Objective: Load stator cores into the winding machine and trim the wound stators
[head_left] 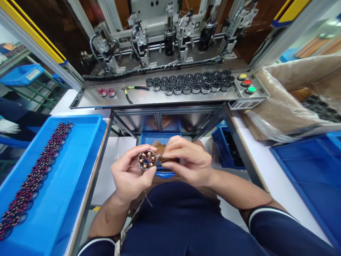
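My left hand (129,174) is closed round the rim of a small motor stator (145,165) with copper windings, its face turned up towards me. Thin pale wires trail from the stator past the left fingers, and one hangs below the hand. At the stator's right edge, my right hand (190,160) is closed in a pinch. Something dark brownish shows between its thumb and fingers, too unclear to name. Both hands are above my lap, in front of a blue bin (165,174) below.
Ahead, a steel ledge (119,101) bears black stators (186,89), two red ones (110,92), cutters (137,88) and push buttons (247,83). A blue tray (61,199) with rows of wound stators (39,170) stands left. Right are a plastic-lined box (279,96) and blue trays (309,170).
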`<state>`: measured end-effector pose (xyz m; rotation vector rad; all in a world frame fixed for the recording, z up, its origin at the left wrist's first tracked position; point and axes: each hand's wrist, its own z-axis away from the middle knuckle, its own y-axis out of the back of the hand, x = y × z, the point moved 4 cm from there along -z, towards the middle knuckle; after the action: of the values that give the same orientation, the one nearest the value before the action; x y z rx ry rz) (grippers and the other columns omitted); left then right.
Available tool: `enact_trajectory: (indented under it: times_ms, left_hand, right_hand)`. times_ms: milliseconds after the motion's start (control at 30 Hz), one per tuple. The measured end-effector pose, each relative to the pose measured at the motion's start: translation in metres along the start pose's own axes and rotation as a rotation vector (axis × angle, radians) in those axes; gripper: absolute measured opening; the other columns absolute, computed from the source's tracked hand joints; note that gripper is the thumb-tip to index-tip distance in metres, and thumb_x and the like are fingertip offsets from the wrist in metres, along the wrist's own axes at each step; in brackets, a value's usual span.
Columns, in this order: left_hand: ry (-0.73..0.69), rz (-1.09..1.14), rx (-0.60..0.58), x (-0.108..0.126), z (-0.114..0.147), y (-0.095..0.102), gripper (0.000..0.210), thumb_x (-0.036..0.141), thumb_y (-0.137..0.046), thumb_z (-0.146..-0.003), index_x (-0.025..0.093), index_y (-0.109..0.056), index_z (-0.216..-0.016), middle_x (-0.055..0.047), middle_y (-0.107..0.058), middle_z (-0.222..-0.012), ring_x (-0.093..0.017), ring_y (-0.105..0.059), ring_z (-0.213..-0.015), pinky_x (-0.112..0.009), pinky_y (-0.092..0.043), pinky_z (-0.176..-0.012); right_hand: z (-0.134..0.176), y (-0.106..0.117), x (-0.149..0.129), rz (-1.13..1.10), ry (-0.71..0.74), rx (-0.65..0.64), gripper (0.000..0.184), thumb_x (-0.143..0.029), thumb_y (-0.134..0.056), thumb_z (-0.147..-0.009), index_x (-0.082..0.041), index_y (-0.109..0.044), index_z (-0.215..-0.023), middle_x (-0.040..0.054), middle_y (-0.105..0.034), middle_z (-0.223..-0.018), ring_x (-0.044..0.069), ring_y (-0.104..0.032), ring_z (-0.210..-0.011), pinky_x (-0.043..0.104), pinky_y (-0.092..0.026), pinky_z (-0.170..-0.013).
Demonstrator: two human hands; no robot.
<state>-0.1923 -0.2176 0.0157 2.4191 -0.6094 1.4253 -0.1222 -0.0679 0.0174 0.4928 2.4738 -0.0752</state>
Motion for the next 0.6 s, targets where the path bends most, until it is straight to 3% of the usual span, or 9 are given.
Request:
enact_trajectory:
  times_ms: [167,333,467,600]
  left_hand:
    - [0.284,0.342,-0.169,-0.005,-0.001,-0.005,0.034,0.026,-0.084,-0.071,0.023,-0.076,-0.104,-0.006,-0.079,-0.088,-0.021,-0.077,-0.076,-0.031,-0.064,-0.073]
    - [0.354,0.343,-0.210,-0.008,-0.001,-0.008,0.033,0.033,-0.086,-0.068,0.021,-0.078,-0.097,-0.009,-0.079,-0.092,-0.026,-0.076,-0.084,-0.034,-0.064,-0.075]
    - [0.405,0.326,-0.234,-0.011,-0.001,-0.008,0.035,0.041,-0.086,-0.068,0.020,-0.078,-0.095,-0.009,-0.078,-0.086,-0.024,-0.074,-0.076,-0.032,-0.063,-0.067]
    - [0.460,0.358,-0.231,-0.014,-0.003,-0.011,0.038,0.047,-0.085,-0.067,0.019,-0.077,-0.093,-0.009,-0.076,-0.081,-0.022,-0.073,-0.068,-0.032,-0.061,-0.060]
  right_hand:
    - [-0.021,0.005,0.011,-0.075,0.060,-0.214,0.028,-0.031,-0.078,-0.083,-0.016,-0.073,-0.106,0.0108,-0.071,-0.104,0.019,-0.066,-0.101,0.042,-0.054,-0.089]
    - [-0.031,-0.002,0.011,-0.148,0.134,-0.377,0.017,-0.029,-0.075,-0.086,-0.018,-0.074,-0.098,0.0096,-0.072,-0.110,0.019,-0.066,-0.106,0.043,-0.055,-0.095]
    - [-0.028,-0.002,0.006,-0.127,0.137,-0.341,0.011,-0.030,-0.070,-0.090,-0.020,-0.074,-0.090,0.0073,-0.073,-0.108,0.018,-0.068,-0.104,0.040,-0.058,-0.091]
    - [-0.020,0.002,-0.004,0.040,0.173,-0.187,0.009,-0.025,-0.066,-0.093,-0.020,-0.071,-0.087,0.0067,-0.073,-0.108,0.016,-0.070,-0.100,0.036,-0.059,-0.087]
